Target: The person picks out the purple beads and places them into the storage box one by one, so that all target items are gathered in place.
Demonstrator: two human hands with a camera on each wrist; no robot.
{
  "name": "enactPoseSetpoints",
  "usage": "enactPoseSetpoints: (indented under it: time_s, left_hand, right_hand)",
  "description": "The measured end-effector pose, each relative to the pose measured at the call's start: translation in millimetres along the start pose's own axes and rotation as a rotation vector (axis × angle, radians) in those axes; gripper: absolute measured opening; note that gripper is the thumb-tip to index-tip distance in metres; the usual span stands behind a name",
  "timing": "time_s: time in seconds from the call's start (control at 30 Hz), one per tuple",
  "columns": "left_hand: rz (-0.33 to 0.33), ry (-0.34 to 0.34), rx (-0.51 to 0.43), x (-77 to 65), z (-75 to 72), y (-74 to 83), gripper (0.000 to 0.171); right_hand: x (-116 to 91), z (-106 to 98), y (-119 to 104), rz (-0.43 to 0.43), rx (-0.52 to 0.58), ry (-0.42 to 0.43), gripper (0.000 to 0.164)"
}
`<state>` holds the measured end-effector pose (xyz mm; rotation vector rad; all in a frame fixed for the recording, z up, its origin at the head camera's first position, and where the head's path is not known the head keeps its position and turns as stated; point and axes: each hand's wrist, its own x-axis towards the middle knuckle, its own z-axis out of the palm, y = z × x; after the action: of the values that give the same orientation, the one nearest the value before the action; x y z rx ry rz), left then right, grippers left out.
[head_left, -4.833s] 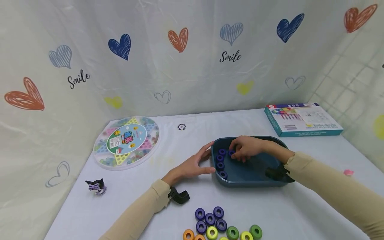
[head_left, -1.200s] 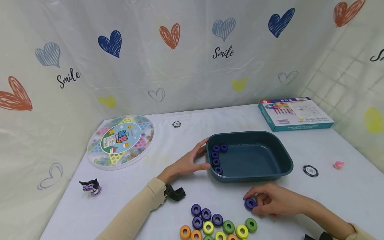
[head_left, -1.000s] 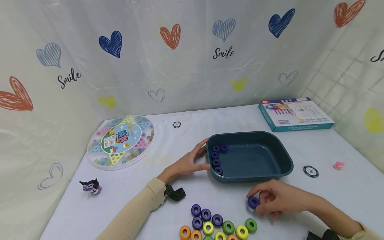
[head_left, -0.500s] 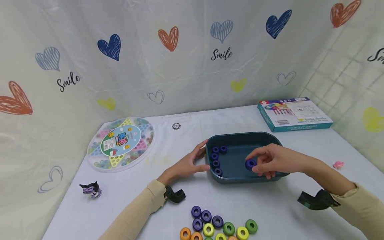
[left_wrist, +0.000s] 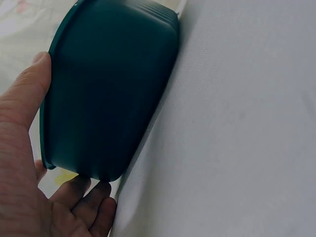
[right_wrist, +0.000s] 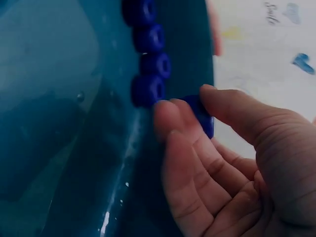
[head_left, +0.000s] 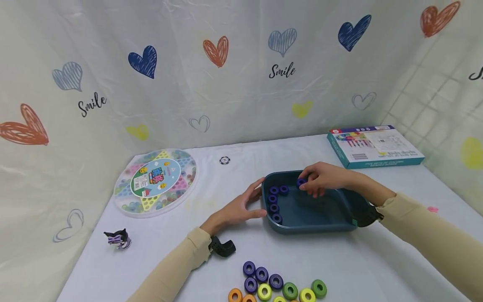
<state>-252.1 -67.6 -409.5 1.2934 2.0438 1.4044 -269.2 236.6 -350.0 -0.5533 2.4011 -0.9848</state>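
Inside the dark teal tray point(head_left: 317, 228), toward its back wall, my right hand point(head_left: 326, 178) pinches a purple ring-shaped bead point(head_left: 301, 183) between thumb and fingers. In the right wrist view this held bead point(right_wrist: 201, 111) is partly covered by the fingers. Along the tray's left end several purple beads point(head_left: 274, 208) lie in a row, with another purple bead point(head_left: 284, 190) beside the row's far end. My left hand point(head_left: 241, 207) rests against the tray's left end, fingers and thumb spread. The left wrist view has the thumb at the rim and fingertips touching the tray's outer wall point(left_wrist: 103, 98).
Near the front edge lie several purple beads point(head_left: 262, 274), with orange point(head_left: 235, 295), yellow point(head_left: 264, 292) and green beads point(head_left: 290, 290). A round marble game board point(head_left: 155, 183), a small figurine point(head_left: 119, 239), a poker chip point(head_left: 224, 160) and a flat box point(head_left: 375, 147) surround the tray.
My right hand picked up a purple bead from in front of the tray, carried it over the rim and moved it left toward the back wall. The left hand stays at the tray's end.
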Motion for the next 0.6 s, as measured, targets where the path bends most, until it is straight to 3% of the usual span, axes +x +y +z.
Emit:
enactPoseSetpoints:
  time_s: [0.23,0.43,0.6]
  left_hand:
    - [-0.012,0.015,0.003,-0.8,0.2,1.0,0.087]
    - [-0.018,0.013,-0.007,-0.2,0.7,-0.7,0.088]
    - [-0.022,0.010,-0.006,-0.6,0.5,-2.6,0.089]
  right_hand:
    - [17,6,-7,0.093,-0.078,-0.084,0.044]
    - [22,13,-16,0.124,-0.152,-0.089,0.045]
    - [25,16,-17,0.189,-0.211,-0.086,0.028]
